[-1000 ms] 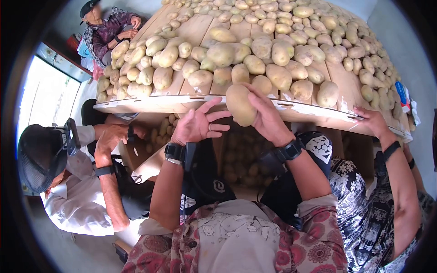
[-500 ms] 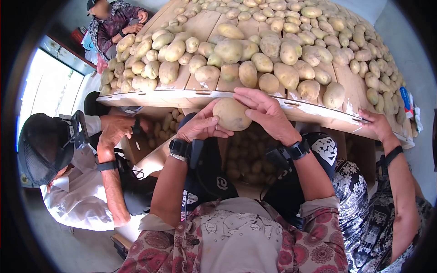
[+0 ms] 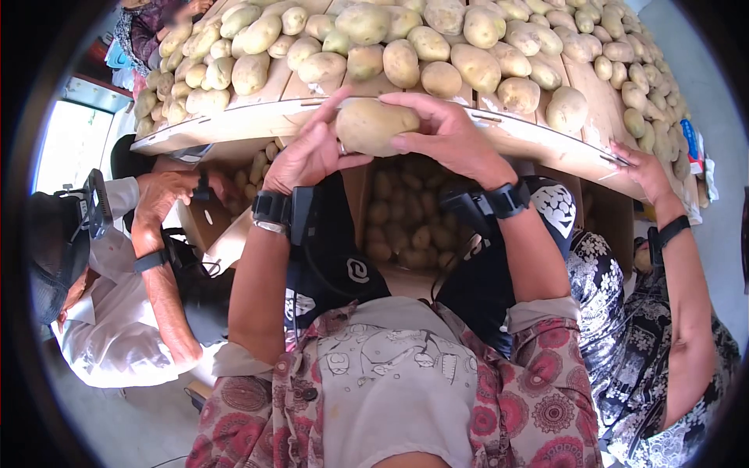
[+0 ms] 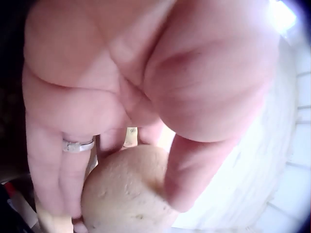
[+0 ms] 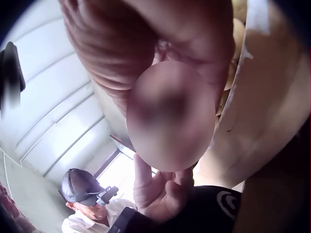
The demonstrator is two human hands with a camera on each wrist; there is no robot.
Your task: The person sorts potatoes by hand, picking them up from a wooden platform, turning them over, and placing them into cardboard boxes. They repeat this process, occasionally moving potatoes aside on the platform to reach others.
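A large tan potato (image 3: pixel 376 126) is held lengthwise between both hands, in front of the table edge. My left hand (image 3: pixel 307 156) holds its left end, and in the left wrist view the ringed fingers and the thumb (image 4: pixel 187 182) stand on opposite sides of the potato (image 4: pixel 129 194). At the other end my right hand (image 3: pixel 462 144) grips it, thumb below and fingers over the top. A blurred patch hides much of the grip in the right wrist view.
Many potatoes (image 3: pixel 476 69) lie on the wooden table (image 3: pixel 589 86) beyond its raised front edge (image 3: pixel 538 132). Below, between the knees, a box holds more potatoes (image 3: pixel 413 214). A person in a cap (image 3: pixel 58 257) sits at left; another person's arm (image 3: pixel 686 312) reaches to the table at right.
The potato has passed from the right hand alone to both hands, and turned between them. Both hands have shifted a little up and left in view as the head view tilted.
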